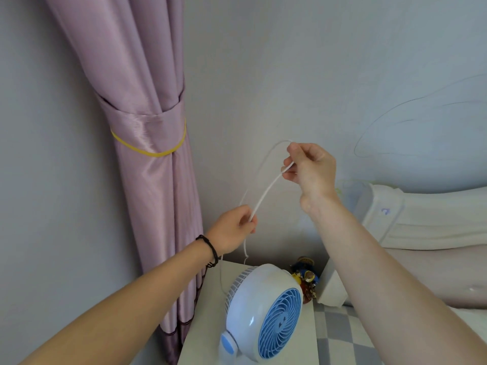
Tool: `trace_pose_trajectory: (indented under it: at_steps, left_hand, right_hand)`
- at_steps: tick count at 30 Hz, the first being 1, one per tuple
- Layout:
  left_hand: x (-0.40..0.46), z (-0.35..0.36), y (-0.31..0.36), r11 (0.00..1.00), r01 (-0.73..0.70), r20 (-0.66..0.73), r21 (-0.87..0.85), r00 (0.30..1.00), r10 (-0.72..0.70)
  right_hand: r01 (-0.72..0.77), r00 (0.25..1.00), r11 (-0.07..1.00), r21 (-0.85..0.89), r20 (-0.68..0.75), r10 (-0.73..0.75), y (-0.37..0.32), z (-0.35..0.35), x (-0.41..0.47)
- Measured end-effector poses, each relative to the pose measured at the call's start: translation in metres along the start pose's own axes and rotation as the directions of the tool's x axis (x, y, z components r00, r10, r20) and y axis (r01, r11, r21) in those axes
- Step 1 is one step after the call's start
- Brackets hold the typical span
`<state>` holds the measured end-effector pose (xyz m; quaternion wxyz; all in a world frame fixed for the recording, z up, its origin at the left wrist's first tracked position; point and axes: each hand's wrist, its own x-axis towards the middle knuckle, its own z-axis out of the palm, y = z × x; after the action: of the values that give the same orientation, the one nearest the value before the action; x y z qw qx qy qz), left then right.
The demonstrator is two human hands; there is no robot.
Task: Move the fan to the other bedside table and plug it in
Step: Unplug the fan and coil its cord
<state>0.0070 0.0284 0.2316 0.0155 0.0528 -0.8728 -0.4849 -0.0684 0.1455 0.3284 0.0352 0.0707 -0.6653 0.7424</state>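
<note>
A small white fan with a blue grille stands on a white bedside table at the bottom centre. Its thin white cord rises from behind the fan and loops through the air in front of the wall. My left hand, with a black bracelet on its wrist, pinches the cord low down. Higher and to the right, my right hand pinches the same cord at the top of the loop. The plug is not in sight.
A pink curtain tied with a yellow band hangs at the left, next to the table. A small colourful figurine sits behind the fan. The bed with a white headboard and checked bedding lies to the right.
</note>
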Motion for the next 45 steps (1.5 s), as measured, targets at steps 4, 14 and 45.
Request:
trace_pose_trajectory:
  at_steps: [4,14,45]
  left_hand:
    - [-0.009,-0.016,-0.014,0.967,0.016,-0.063,0.255,0.998,0.000]
    - [-0.020,-0.034,0.022,0.751,-0.188,-0.332,0.633,0.810,0.483]
    - [-0.034,-0.058,0.072,0.741,-0.035,-0.307,0.670,0.896,0.320]
  right_hand:
    - [-0.109,0.990,0.983,0.145,-0.077,0.121,-0.001,-0.019,0.012]
    - [-0.164,0.952,0.985,-0.048,0.253,0.170,0.015,-0.050,0.007]
    - [-0.193,0.940,0.976,-0.104,0.266,0.214,0.017,-0.024,-0.022]
